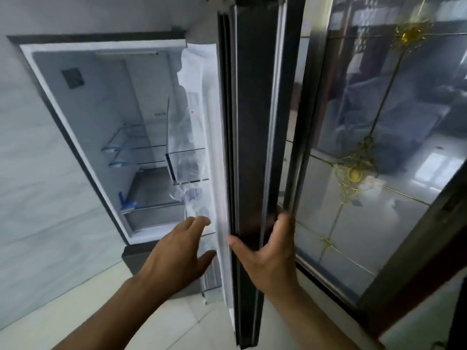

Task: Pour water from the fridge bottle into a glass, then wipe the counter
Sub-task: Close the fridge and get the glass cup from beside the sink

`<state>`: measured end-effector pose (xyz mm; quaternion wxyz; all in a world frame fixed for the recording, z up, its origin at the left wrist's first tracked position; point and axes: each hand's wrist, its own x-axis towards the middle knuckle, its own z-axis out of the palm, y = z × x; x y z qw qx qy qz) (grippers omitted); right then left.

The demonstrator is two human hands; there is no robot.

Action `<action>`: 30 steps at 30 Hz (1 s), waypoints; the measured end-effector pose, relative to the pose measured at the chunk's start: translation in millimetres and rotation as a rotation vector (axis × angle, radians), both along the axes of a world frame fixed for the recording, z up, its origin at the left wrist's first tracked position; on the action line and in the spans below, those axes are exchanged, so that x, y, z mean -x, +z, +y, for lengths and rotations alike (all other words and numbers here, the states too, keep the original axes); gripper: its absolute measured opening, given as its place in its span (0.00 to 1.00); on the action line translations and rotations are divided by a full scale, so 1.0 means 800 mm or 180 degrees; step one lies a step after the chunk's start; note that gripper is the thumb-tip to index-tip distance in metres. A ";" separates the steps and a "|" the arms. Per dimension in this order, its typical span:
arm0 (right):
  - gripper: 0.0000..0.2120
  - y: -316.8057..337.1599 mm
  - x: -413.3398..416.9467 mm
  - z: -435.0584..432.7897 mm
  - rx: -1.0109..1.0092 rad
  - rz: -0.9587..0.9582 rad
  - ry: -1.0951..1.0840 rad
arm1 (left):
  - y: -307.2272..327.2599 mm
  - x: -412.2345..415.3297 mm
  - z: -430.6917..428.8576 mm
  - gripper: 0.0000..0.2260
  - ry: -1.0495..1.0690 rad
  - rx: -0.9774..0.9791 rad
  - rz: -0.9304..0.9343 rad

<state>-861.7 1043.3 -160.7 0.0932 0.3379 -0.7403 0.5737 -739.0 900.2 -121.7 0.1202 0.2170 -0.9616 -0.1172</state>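
Note:
The fridge [75, 127] stands open, its grey inside lit, with glass shelves [134, 147] and a lower drawer. Its dark door [249, 147] is swung out, seen edge-on in the middle of the view. My right hand [270, 251] grips the door's outer edge, fingers wrapped round the far side, thumb on the near side. My left hand [177, 251] is spread open by the door's inner side, near the door bins [188, 168] covered in clear plastic film. A blue-capped item [126, 202] sits on a low shelf. No bottle or glass shows clearly.
A pale marbled wall [38, 185] lies left of the fridge. At the right is a dark-framed glass panel [379, 160] with gold ornaments. Light floor tiles [88, 311] run below.

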 end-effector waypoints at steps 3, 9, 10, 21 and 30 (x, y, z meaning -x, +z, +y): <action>0.43 -0.003 -0.045 -0.042 0.0043 0.0009 0.0247 | 0.017 -0.045 -0.014 0.33 0.0175 -0.0091 0.0189; 0.39 -0.003 -0.142 -0.131 -0.0003 0.0209 0.0570 | 0.036 -0.150 -0.073 0.36 0.0221 -0.0451 0.0765; 0.37 -0.002 -0.151 -0.143 -0.0064 0.0232 0.0655 | 0.039 -0.160 -0.083 0.36 0.0229 -0.0553 0.0840; 0.22 0.028 -0.211 -0.334 -0.0527 0.1239 0.0816 | 0.045 -0.211 -0.270 0.31 0.0866 -0.0827 0.1016; 0.40 0.008 -0.148 -0.474 -0.1433 0.2353 0.0701 | 0.038 -0.208 -0.406 0.24 0.1515 -0.0763 0.1070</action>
